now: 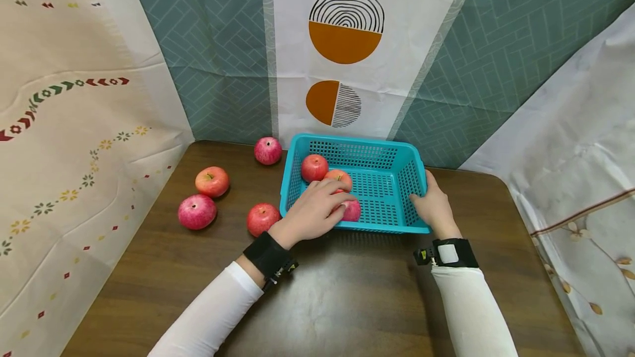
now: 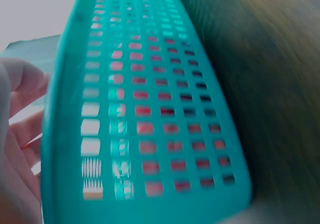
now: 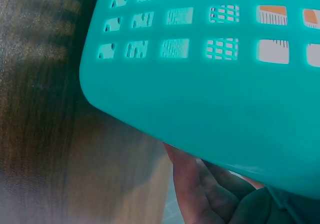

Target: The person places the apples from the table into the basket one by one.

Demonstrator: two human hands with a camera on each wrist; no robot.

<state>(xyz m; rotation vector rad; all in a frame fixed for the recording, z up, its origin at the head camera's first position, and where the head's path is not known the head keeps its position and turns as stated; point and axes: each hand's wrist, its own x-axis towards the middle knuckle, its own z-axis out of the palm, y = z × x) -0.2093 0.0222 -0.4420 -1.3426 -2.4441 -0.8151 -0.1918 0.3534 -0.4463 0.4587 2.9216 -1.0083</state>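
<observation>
A turquoise plastic basket (image 1: 381, 203) with perforated walls stands on the table. My left hand (image 1: 317, 208) reaches over its front rim, fingers loosely bent above a pink apple (image 1: 352, 211) inside. In the left wrist view the fingers (image 2: 25, 79) show above the rim with no apple visible between them; whether they touch one is hidden. Behind the hand lie a red apple (image 1: 315, 167) and a partly covered orange-red apple (image 1: 339, 178). My right hand (image 1: 434, 206) grips the basket's right end, thumb over the rim on the inside and the other fingers outside.
Left of the basket are a dark pink apple (image 1: 268, 150) at the back, a red apple (image 1: 263, 219) near the basket corner, an orange-red apple (image 1: 212, 181) and a pink apple (image 1: 197, 212). Patterned cloths (image 1: 223, 43) hang behind and beside the brown wooden table (image 1: 307, 302).
</observation>
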